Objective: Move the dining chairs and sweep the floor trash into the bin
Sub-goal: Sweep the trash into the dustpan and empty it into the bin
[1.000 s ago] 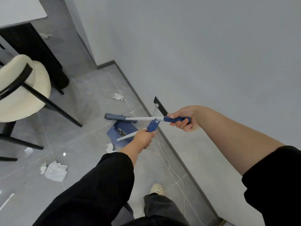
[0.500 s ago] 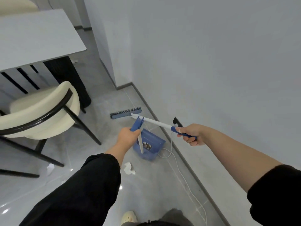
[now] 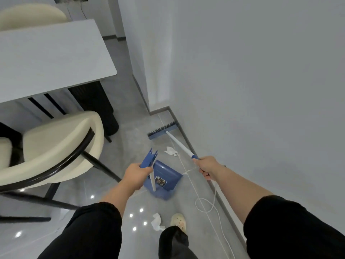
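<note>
Currently you are in the sweeping step. Your right hand (image 3: 206,168) has its fingers closed round the broom (image 3: 180,145) grip, with the head low by the far right wall. Your left hand (image 3: 137,176) clasps the dustpan (image 3: 164,178) handle. Next, draw the crumpled paper (image 3: 170,150), lying between head and pan, into the pan.
</note>
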A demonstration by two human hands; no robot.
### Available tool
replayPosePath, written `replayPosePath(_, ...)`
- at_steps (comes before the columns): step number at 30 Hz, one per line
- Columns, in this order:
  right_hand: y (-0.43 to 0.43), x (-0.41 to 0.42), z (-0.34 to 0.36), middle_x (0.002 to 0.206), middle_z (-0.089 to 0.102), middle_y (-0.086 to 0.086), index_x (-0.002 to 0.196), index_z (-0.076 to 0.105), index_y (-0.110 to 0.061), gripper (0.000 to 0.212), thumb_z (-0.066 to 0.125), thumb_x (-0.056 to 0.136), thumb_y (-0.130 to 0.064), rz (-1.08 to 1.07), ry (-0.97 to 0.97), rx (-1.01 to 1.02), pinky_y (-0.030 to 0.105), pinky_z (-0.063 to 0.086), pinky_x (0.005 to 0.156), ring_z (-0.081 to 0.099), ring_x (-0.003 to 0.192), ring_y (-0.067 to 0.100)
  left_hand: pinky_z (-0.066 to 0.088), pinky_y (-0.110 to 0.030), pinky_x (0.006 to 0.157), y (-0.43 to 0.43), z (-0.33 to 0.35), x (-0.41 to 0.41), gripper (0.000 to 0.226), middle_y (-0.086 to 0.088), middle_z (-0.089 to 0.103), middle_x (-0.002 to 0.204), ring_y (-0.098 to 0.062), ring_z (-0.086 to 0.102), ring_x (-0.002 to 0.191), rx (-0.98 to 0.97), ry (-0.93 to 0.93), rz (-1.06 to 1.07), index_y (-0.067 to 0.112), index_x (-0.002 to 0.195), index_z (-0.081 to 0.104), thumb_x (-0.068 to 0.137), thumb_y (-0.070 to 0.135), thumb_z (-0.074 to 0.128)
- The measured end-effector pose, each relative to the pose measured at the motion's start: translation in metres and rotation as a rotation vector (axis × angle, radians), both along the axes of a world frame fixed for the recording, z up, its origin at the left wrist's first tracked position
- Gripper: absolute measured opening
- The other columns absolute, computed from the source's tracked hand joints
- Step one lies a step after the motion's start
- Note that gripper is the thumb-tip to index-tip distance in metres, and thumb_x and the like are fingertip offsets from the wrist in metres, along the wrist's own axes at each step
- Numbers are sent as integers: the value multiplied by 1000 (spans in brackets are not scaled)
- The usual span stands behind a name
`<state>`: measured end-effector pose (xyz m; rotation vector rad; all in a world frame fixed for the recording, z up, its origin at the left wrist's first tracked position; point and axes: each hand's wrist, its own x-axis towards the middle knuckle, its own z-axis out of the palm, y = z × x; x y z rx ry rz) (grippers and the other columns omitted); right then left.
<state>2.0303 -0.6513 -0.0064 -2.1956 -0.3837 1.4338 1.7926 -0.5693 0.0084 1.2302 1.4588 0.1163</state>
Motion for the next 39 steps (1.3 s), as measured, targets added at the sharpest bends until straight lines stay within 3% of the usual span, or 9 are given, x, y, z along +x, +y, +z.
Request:
replayPosePath(9, 90, 57, -65, 70, 51, 12, 68, 39, -15, 33, 41, 101, -21, 409, -291, -241, 25, 41, 57, 48, 53, 21, 31, -26, 54, 94, -25, 8, 18, -1, 43, 58, -18, 37, 55, 105, 286, -234, 11, 65, 49, 79, 14, 60)
replayPosePath(11, 107, 58, -76, 88, 54, 15, 90, 51, -9, 15, 41, 100, -14, 456, -324, -298, 22, 42, 55, 54, 61, 24, 36, -25, 56, 108, -25, 6, 17, -1, 50, 60, -20, 45, 59, 152, 384, -277, 12, 66, 51, 80, 17, 58)
replayPosePath(13, 117, 53, -84, 95, 56, 16, 123, 48, 1, 27, 42, 100, -11, 506, -353, -361, 23, 37, 47, 59, 79, 29, 40, -25, 58, 118, -22, 6, 15, -1, 54, 64, -22, 52, 64, 192, 442, -303, 16, 68, 52, 82, 19, 56)
replayPosePath(15, 125, 41, -92, 106, 57, 16, 135, 42, -2, 38, 40, 99, -11, 581, -371, -405, 28, 48, 60, 57, 98, 31, 43, -26, 61, 130, -22, 3, 12, 0, 57, 69, -23, 56, 69, 242, 487, -334, 19, 73, 50, 83, 19, 56)
replayPosePath(17, 126, 26, -99, 129, 54, 16, 139, 41, -6, 42, 39, 97, -12, 621, -434, -410, 35, 49, 91, 55, 116, 32, 48, -31, 64, 137, -24, -4, 12, -2, 61, 79, -24, 59, 74, 311, 514, -398, 19, 87, 46, 83, 15, 56)
replayPosePath(19, 120, 14, -109, 136, 51, 15, 140, 41, -6, 43, 38, 97, -12, 602, -469, -421, 36, 43, 101, 52, 122, 31, 50, -35, 65, 142, -29, -12, 23, -5, 62, 84, -26, 60, 75, 366, 502, -484, 22, 93, 39, 82, 9, 54)
replayPosePath(30, 9, -103, -114, 136, 51, 13, 138, 43, -5, 39, 33, 101, -12, 544, -351, -584, 32, 41, 100, 51, 124, 27, 52, -36, 70, 139, -42, -88, 8, -8, 64, 85, -29, 61, 79, 482, 447, -661, 11, 95, 52, 88, 16, 52)
replayPosePath(34, -33, -155, -95, 124, 56, 13, 125, 50, -9, 33, 34, 96, -13, 442, -275, -527, 32, 48, 85, 58, 110, 31, 50, -34, 66, 135, -35, -114, 7, -10, 66, 82, -27, 60, 74, 551, 405, -685, 10, 91, 53, 89, 17, 52)
replayPosePath(39, -78, -165, -47, 62, 41, 8, 102, 55, -4, 20, 52, 94, -21, 3, -104, -298, 20, 35, 40, 41, 42, 18, 49, -35, 68, 131, -20, -124, 11, -12, 66, 85, -32, 62, 79, 597, 358, -734, 10, 94, 53, 90, 21, 52)
